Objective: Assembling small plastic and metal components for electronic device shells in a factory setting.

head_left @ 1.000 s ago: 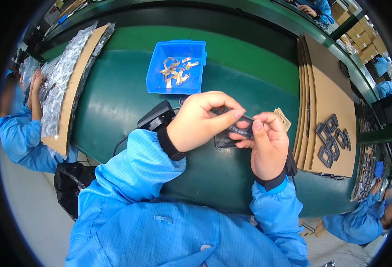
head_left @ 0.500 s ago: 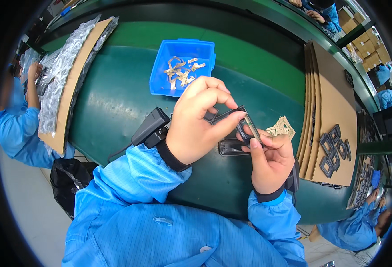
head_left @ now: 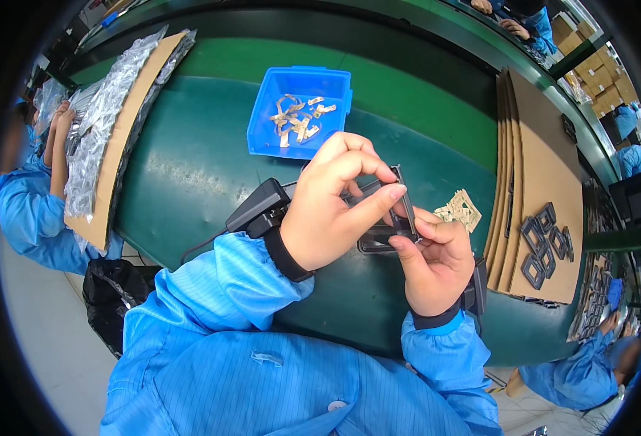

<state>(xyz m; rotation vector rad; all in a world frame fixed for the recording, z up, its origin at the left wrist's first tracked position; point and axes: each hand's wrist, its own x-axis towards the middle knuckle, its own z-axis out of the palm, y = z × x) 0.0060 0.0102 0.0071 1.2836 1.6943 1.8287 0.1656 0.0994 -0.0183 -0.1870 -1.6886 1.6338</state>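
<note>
- One black frame [head_left: 408, 211] is up, apparently mid-work: left hand [head_left: 328, 214] pinches its far end, right hand [head_left: 437, 267] its near end, fingertips nearly closed.
- Setting down: not yet!
- Right of the right hand, more frames [head_left: 533, 234] lie on cardboard [head_left: 542, 156]; done or waiting, can't tell.
- Beyond the left hand, tan strips [head_left: 304, 131] fill out a blue bin [head_left: 256, 131].

Black frame [head_left: 406, 209] in both hands [head_left: 335, 211]

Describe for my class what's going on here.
A person in a blue striped smock holds a slim black frame-like part, left hand at its upper end, right hand at its lower. Beyond, an open blue plastic bin holds beige strips. To the right, black rectangular frames rest on brown cardboard.
</note>
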